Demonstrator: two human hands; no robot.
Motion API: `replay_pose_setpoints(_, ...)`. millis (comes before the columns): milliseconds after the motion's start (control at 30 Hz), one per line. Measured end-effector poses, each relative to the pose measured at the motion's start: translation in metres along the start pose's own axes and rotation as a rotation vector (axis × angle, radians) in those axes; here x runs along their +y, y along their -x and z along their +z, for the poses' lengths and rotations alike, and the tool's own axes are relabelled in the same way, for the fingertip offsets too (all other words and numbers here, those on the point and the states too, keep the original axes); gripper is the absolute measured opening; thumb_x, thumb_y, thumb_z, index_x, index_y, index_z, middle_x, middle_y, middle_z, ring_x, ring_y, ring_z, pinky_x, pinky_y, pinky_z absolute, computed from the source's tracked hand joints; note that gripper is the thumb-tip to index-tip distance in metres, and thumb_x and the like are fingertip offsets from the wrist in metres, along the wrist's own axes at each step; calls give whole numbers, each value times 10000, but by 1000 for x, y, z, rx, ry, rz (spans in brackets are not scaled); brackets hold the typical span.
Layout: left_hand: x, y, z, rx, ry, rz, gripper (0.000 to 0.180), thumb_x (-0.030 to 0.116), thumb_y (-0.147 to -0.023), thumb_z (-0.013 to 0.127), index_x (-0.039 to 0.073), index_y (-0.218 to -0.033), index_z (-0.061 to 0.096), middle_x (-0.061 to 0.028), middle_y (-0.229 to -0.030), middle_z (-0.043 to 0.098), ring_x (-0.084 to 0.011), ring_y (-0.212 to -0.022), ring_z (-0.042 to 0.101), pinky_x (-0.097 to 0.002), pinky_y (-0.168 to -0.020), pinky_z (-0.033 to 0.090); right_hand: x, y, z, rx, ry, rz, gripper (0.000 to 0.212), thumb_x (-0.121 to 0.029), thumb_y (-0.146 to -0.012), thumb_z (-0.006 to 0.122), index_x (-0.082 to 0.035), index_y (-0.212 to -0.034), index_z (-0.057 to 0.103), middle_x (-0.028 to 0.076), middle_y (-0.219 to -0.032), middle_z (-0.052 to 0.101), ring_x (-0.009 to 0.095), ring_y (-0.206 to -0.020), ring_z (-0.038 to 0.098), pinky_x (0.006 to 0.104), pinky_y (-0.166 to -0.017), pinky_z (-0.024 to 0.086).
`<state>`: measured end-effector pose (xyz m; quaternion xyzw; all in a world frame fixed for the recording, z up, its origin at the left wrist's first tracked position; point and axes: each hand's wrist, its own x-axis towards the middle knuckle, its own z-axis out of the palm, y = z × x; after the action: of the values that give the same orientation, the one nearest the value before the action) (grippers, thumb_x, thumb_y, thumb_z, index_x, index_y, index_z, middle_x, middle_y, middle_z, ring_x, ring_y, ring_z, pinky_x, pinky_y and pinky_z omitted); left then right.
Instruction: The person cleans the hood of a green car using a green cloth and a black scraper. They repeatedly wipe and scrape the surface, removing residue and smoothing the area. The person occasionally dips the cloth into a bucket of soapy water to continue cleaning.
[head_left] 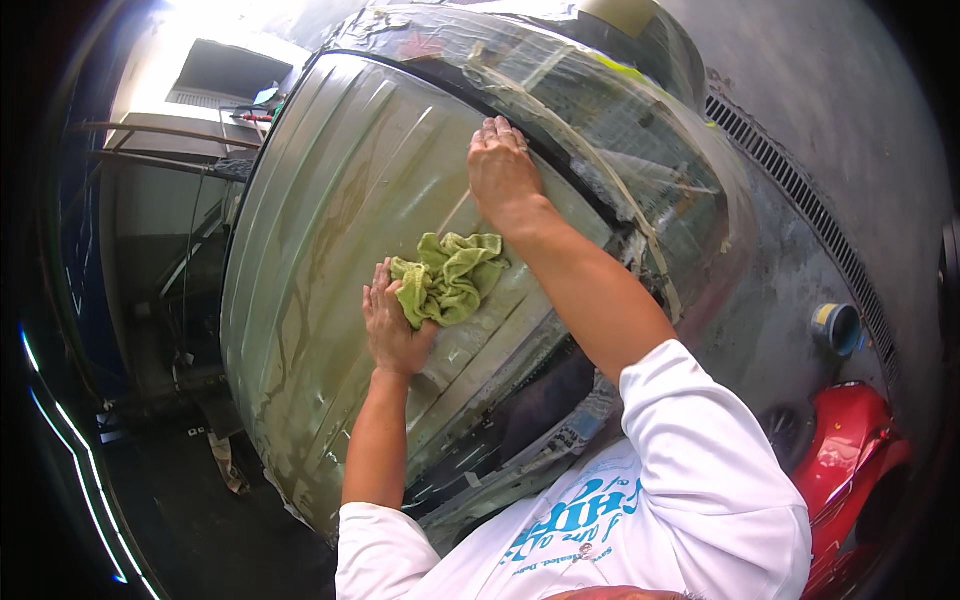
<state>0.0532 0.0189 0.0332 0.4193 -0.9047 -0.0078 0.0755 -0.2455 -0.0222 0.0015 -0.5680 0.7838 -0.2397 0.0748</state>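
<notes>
A vehicle roof (310,210) with long ridges lies under both hands, its dull green-grey surface looking wet and streaked. On it rests a crumpled yellow-green cloth (452,280). My left hand (395,325) has the cloth's near-left edge between thumb and fingers, with the fingertips against the roof. Farther off and to the right, my right hand (503,170) lies flat near the roof's dark edge, fingers extended and holding nothing. The cloth sits between the two hands, apart from the right one.
Taped plastic sheeting (640,140) covers the vehicle's windshield and front, beyond the roof edge. On the floor to the right are a drain grate (800,190), a blue bucket (836,328) and a red car body part (840,450). Metal bars (165,135) stand at the left.
</notes>
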Motion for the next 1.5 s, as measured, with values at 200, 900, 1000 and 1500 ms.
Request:
replay_pose_setpoints(200,3,0,-1,-3,17,-19,648,414,-764,766,97,-1274,524,-249,-1678,425,-453,-1573,378,-650,-1271,252,-28,-96,35,51,-29,-28,504,-114,-992,591,84,-1455,609,254,-1570,574,364,-1503,520,446,-1277,385)
replay_pose_setpoints(900,3,-6,-11,-58,65,-63,719,524,-703,842,135,-1228,542,-225,-1682,427,-434,-1567,402,-662,-1269,238,-103,-307,89,-144,-76,-60,383,-184,-1068,606,-75,-1425,698,184,-1493,657,330,-1403,624,413,-1183,505)
replay_pose_setpoints(1000,4,-1,-7,-29,73,-78,698,499,-707,840,134,-1224,544,-221,-1678,436,-435,-1564,406,-664,-1267,242,-116,-293,91,-100,11,-67,384,-204,-1072,633,-98,-1436,694,154,-1512,650,314,-1450,581,400,-1195,484)
replay_pose_setpoints(1500,5,-2,-2,43,19,-57,651,371,-725,814,118,-1257,536,-192,-1666,468,-412,-1562,416,-627,-1282,265,-79,-184,54,-69,8,-59,399,-129,-1030,618,43,-1386,673,198,-1535,602,320,-1467,542,395,-1247,422)
